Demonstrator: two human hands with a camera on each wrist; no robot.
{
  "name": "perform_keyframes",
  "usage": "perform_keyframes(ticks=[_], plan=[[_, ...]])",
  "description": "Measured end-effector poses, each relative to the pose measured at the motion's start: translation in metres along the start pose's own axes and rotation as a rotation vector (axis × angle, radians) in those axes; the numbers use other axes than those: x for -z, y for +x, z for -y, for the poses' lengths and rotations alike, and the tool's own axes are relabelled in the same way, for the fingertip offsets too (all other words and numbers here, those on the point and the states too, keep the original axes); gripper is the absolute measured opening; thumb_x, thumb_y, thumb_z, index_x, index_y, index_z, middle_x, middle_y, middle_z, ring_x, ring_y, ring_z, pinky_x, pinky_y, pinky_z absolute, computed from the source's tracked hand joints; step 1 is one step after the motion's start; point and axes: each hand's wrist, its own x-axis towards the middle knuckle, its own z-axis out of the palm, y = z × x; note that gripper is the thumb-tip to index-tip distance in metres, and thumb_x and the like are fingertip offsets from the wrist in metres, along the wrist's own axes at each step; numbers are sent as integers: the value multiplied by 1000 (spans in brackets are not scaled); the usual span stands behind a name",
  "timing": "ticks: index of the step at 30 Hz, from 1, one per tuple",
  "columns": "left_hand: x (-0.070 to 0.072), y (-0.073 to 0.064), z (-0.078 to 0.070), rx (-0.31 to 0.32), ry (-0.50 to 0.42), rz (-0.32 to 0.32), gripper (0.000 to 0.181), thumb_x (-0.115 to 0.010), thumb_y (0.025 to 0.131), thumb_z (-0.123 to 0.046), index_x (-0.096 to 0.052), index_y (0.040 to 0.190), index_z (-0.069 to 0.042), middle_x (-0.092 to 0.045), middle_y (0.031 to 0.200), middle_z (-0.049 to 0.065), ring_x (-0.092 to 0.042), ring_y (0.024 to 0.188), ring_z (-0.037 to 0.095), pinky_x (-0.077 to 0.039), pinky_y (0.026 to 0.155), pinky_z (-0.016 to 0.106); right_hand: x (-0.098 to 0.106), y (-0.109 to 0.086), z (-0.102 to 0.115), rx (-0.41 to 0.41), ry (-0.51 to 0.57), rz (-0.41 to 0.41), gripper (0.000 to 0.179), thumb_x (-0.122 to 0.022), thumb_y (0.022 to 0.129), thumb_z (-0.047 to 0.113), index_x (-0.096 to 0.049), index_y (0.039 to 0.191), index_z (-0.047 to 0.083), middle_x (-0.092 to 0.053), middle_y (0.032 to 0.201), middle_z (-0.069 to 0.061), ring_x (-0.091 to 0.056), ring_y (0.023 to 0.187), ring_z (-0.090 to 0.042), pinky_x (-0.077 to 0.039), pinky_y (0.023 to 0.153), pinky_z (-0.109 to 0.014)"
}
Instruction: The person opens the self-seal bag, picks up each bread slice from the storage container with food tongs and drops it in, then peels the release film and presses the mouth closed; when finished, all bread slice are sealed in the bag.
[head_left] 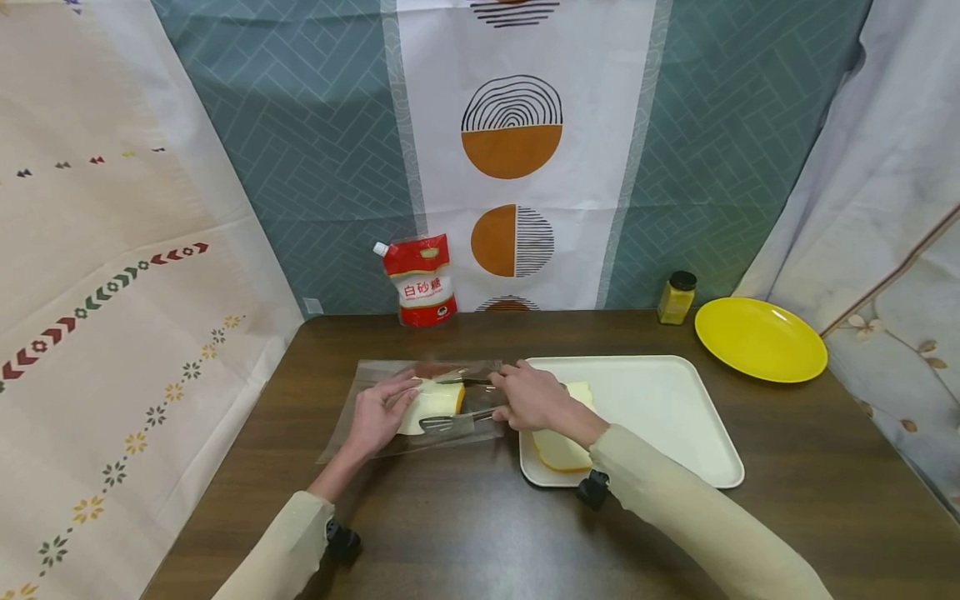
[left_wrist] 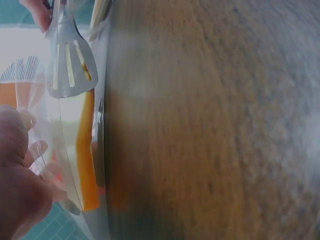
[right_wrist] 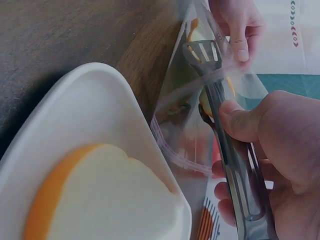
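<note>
A clear zip bag (head_left: 367, 377) lies on the table, with a slice of bread (head_left: 438, 402) inside it. My left hand (head_left: 378, 414) pinches the bag's plastic at the slice's far left side. Gripped in my right hand (head_left: 528, 393) is a pair of metal tongs (right_wrist: 227, 145). The tongs reach in through the bag's mouth, and their slotted end (left_wrist: 72, 65) is at the slice's near edge. In the right wrist view, the thumb presses on the upper arm of the tongs. Another bread slice (right_wrist: 110, 195) lies on the white tray (head_left: 660, 400), partly under my right forearm.
The tray stands directly right of the bag's mouth. At the back wall are a red and white sugar pouch (head_left: 423, 283) and a small yellow jar (head_left: 677, 298) with a black lid. A yellow plate (head_left: 761, 340) sits at the back right, against the curtain.
</note>
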Motion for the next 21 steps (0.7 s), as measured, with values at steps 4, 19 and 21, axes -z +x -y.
perform_keyframes(ticks=[4,19,21], plan=[[0,1,0,0,10,-12,16,-75,86,3,-77,103,1,-68,118,21,-64,113,38,-49,93,54,1,1,0,-13,29,14,54,-73,92,35,-60,136,6,-62,123,-10,-56,104,-31,-55,66,-45],[-2,2,-5,-8,10,-5,17,-74,87,3,-77,104,2,-68,119,21,-63,114,39,-45,97,58,-3,9,3,-16,12,14,57,-72,91,40,-58,137,8,-61,120,-9,-56,101,-31,-55,64,-45],[-3,2,-6,-11,18,2,17,-74,88,3,-77,104,1,-69,119,20,-63,114,39,-45,98,58,-3,11,4,-25,8,15,60,-72,91,41,-57,138,7,-61,123,-9,-55,103,-31,-55,65,-45]])
